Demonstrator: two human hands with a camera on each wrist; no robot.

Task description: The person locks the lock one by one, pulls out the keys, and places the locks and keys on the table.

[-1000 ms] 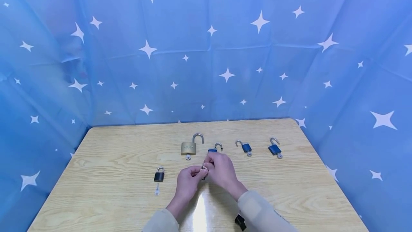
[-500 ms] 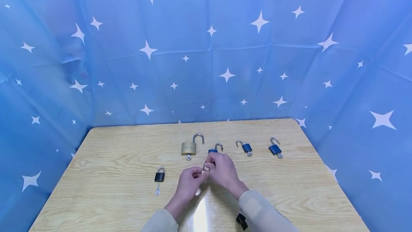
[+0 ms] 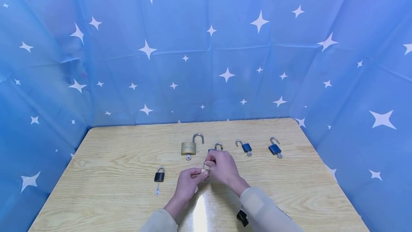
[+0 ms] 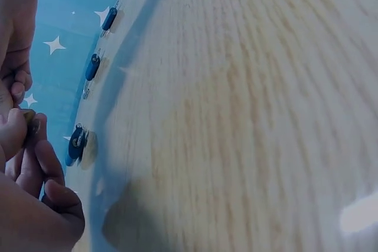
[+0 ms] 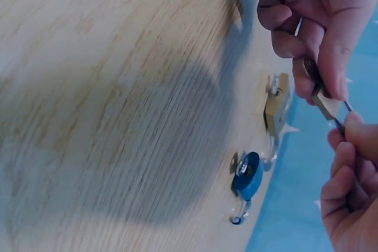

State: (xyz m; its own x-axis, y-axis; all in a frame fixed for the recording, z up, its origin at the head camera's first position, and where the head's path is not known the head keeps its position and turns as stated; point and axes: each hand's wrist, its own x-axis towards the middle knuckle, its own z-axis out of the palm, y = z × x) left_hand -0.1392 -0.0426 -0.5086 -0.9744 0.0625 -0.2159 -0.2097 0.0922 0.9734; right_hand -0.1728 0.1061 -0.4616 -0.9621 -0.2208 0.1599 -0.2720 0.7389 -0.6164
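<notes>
A small brass padlock (image 3: 205, 170) is held between both hands above the table. My left hand (image 3: 189, 180) pinches its body between thumb and fingers, and the right wrist view shows the brass body (image 5: 326, 104) under that thumb. My right hand (image 3: 224, 170) pinches the padlock's thin metal shackle from the other side. Whether the shackle is locked in cannot be told. Just beyond the right hand lies a blue padlock (image 5: 248, 176) with its shackle raised, partly hidden in the head view.
A large brass padlock (image 3: 188, 148) with raised shackle and a key lies at the back. Two blue padlocks (image 3: 246, 148) with swung-out shackles and keys lie right. A black padlock (image 3: 159, 177), with a loose key (image 3: 157, 189) below, lies left on the wooden table (image 3: 106, 164).
The small padlock has turned upward between the fingers, so its brass face and shackle show more. Both hands stay in nearly the same place; the right hand has shifted slightly.
</notes>
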